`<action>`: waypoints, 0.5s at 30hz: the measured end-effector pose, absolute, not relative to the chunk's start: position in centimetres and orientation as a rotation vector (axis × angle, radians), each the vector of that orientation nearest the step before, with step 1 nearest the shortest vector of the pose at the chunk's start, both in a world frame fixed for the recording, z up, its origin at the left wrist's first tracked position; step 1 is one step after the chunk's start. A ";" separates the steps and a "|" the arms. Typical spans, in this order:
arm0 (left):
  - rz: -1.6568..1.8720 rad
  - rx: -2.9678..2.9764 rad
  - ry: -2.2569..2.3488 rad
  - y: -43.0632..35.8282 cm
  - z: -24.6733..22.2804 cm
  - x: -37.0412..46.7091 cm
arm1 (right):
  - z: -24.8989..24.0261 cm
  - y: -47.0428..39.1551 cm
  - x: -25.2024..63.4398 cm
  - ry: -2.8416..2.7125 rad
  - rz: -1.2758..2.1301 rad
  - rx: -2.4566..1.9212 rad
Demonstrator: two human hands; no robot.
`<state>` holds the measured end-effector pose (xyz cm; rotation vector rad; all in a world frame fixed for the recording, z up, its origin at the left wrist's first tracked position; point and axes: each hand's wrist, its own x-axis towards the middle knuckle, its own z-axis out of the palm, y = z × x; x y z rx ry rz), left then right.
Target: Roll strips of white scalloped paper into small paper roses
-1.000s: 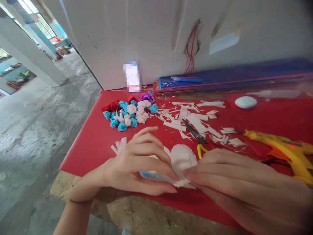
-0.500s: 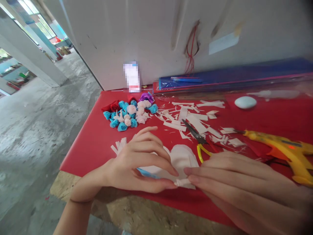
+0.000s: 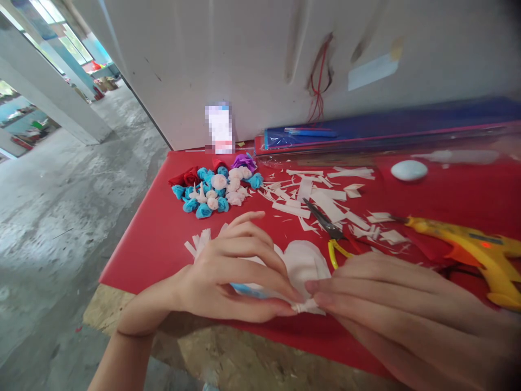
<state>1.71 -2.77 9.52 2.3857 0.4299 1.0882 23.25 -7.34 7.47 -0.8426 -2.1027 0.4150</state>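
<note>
A small white strip [image 3: 308, 307] is pinched between thumb and forefinger of the left hand [image 3: 234, 274]; the right hand [image 3: 391, 307] grips its other end in its fingertips. Scissors [image 3: 334, 232] lie just beyond the right hand; small coloured flowers [image 3: 218, 181] sit farther off, beyond the left.

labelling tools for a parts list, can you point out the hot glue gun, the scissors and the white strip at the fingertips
Hot glue gun [image 3: 459, 234]: head view, on its yellow body.
Scissors [image 3: 332, 230]: head view, on the dark blades near the handles.
White strip [image 3: 308, 307]: head view, mid-strip, between both hands' fingertips.
</note>
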 end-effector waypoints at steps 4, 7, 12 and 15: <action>1.079 2.391 0.401 -2.8 9.8 1.9 | 7.9 -5.6 23.4 -2.261 0.463 -0.572; 1.047 2.400 0.378 -2.8 9.8 1.8 | 8.6 -5.1 22.9 -2.126 0.546 -0.604; 1.033 2.359 0.351 -2.6 9.5 1.6 | 9.0 -5.2 22.4 -2.090 0.536 -0.636; 1.028 2.352 0.355 -2.5 9.5 1.6 | 8.5 -5.3 22.5 -2.092 0.554 -0.606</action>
